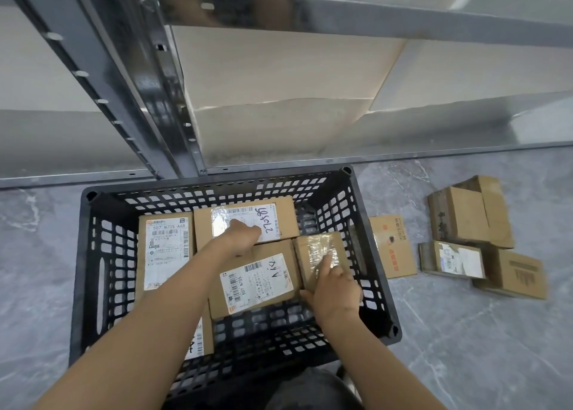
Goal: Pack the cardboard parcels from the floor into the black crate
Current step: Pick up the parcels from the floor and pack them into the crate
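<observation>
Black crate (90, 254) on grey floor (465, 347): five cardboard parcels inside. Left hand (243, 234) rests on labelled parcel (288, 214) at far wall. Right hand (335, 285) grips taped parcel (313, 245) at right wall. Loose parcels (393, 254) on floor, right of crate. Metal shelving (148, 78) behind.

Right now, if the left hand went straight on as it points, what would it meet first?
The left hand is on the far labelled parcel; past it, probably the far wall of the crate, though depth is unclear.

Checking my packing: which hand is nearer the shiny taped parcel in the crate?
Right. The right hand holds the taped parcel. The left hand is apart from it, on the far parcel with the handwritten label.
</observation>
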